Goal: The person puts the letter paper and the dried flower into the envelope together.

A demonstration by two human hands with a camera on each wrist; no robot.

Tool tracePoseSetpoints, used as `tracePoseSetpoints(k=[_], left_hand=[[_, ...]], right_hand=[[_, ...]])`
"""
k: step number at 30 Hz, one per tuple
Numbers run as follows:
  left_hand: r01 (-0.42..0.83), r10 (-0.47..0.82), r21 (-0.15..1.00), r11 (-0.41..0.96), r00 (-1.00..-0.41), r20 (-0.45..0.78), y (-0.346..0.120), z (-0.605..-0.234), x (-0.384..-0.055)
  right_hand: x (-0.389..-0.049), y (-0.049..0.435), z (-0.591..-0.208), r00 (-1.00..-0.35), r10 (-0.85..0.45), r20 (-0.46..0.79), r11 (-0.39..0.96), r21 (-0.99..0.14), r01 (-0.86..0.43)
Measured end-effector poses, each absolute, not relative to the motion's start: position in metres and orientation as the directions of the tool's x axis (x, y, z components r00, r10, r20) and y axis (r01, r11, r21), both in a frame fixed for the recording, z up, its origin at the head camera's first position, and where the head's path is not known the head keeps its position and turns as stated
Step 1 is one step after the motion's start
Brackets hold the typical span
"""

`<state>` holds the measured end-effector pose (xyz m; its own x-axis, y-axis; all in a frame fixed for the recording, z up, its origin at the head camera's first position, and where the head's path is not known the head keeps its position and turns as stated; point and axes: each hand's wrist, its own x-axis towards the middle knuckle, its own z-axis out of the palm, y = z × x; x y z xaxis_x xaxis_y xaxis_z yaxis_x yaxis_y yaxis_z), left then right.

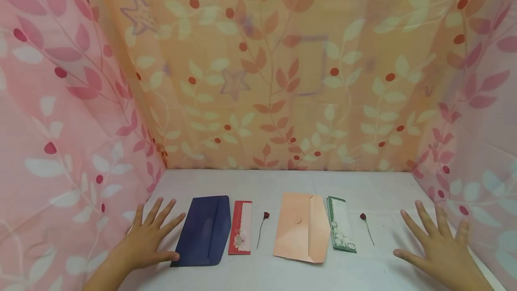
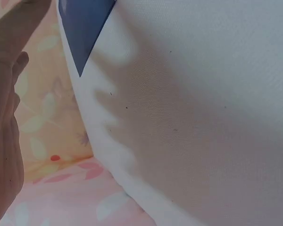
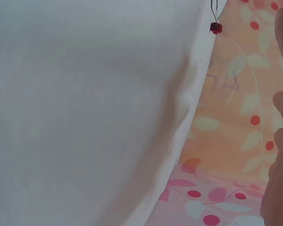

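My left hand (image 1: 147, 241) is spread with straight fingers beside a navy envelope (image 1: 202, 232). Its thumb overlaps the envelope's near-left corner in the head view; whether it touches, I cannot tell. To the right lie a red floral card (image 1: 241, 228), a small red rose (image 1: 266, 215) on a thin stem, a peach envelope (image 1: 296, 228) with its flap to the right, a green floral card (image 1: 341, 223) and a second red rose (image 1: 363, 216). My right hand (image 1: 440, 246), fingers spread and holding nothing, is to the right of that rose. The left wrist view catches one envelope corner (image 2: 85, 33).
A white cloth (image 1: 226, 181) covers the table, and shadows of the hands fall on it in the wrist views. Leaf-patterned fabric stands around it: an orange back wall (image 1: 266, 80), a pink left side (image 1: 60, 116) and a pink right side (image 1: 488, 147).
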<state>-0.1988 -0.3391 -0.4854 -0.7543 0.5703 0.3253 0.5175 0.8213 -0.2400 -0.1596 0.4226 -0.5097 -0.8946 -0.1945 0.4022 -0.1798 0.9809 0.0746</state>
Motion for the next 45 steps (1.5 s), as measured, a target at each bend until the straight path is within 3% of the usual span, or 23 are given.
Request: tracePoseSetpoints(k=[16, 34, 45], left_hand=[[0.558, 0.599, -0.220, 0.800, -0.717, 0.357, -0.327, -0.483, -0.206], [0.530, 0.544, -0.131, 0.838, -0.790, 0.283, -0.311, -0.481, -0.208], [0.533, 0.531, -0.076, 0.843, -0.800, 0.278, -0.300, -0.481, -0.217]], right_hand=[[-0.172, 0.396, -0.498, -0.877, -0.218, 0.428, 0.974, 0.041, -0.222], [-0.189, 0.347, -0.490, -0.855, -0.244, 0.458, 0.965, 0.022, -0.263], [-0.200, 0.320, -0.496, -0.856, -0.236, 0.461, 0.954, -0.057, -0.293]])
